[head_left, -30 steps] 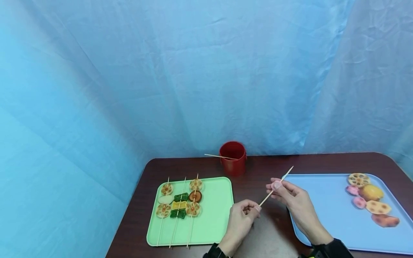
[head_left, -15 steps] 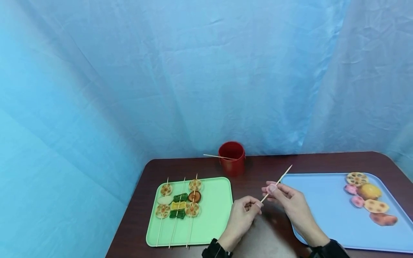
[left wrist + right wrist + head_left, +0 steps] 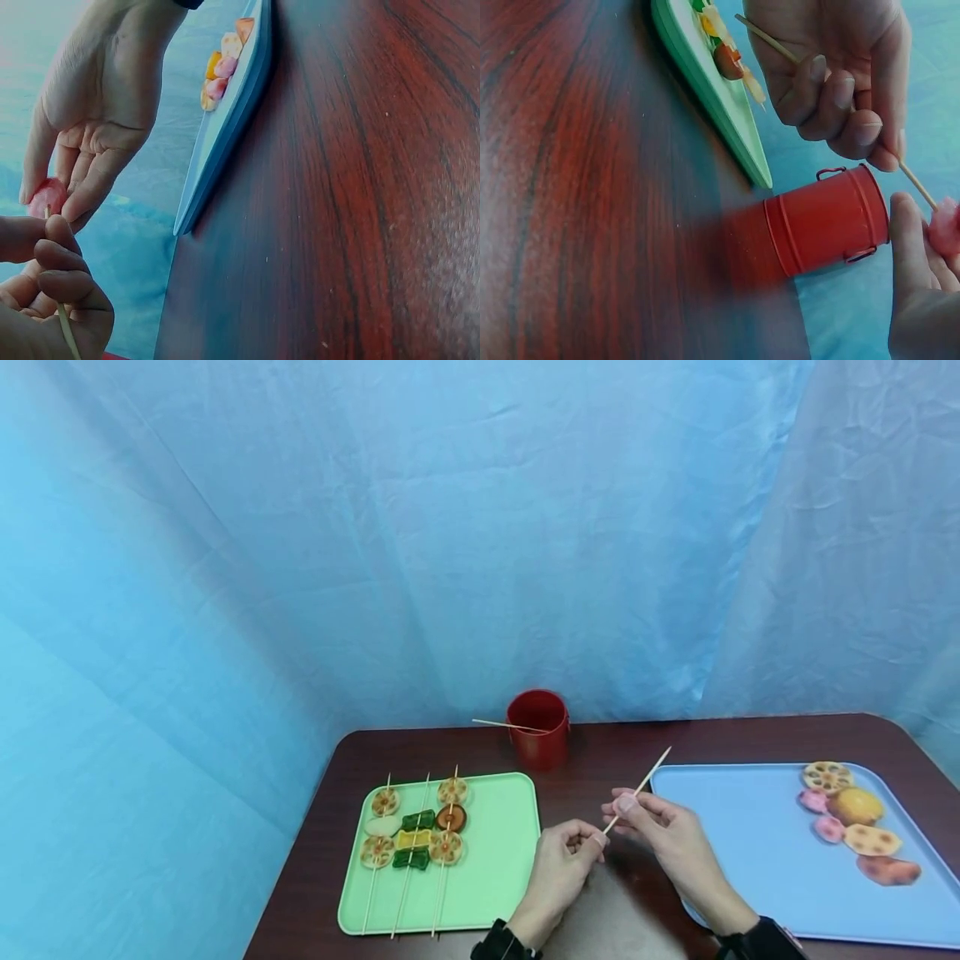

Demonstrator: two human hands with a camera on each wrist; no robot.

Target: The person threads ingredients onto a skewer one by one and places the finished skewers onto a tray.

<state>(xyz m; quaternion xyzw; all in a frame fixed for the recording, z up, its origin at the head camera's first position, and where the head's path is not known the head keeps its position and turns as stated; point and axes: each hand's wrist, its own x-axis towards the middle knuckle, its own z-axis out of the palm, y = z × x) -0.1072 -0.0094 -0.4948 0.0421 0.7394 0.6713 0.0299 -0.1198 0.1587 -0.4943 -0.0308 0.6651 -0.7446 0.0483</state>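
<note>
A wooden skewer (image 3: 654, 768) slants up and to the right above the table, its far tip bare. My left hand (image 3: 561, 870) pinches its lower part, and curled fingers wrap the shaft in the right wrist view. On the skewer sits a small pink rounded food piece (image 3: 624, 803), which the thumb and fingers of my right hand (image 3: 673, 850) pinch. The left wrist view shows the pink piece (image 3: 48, 198) close to my left fingertips. A short stretch of skewer separates it from the left fingertips in the right wrist view.
On the left, a green tray (image 3: 502, 852) bears three loaded skewers. A blue tray (image 3: 750, 852) on the right holds lotus slices (image 3: 828, 777), pink pieces (image 3: 828, 828), a yellow piece (image 3: 857, 807) and a brown piece (image 3: 888, 870). A red bucket (image 3: 540, 747) with a skewer stands behind.
My right hand has slid the pink piece down the skewer, left and toward my left hand. More bare skewer shows beyond it. My left hand has hardly moved.
</note>
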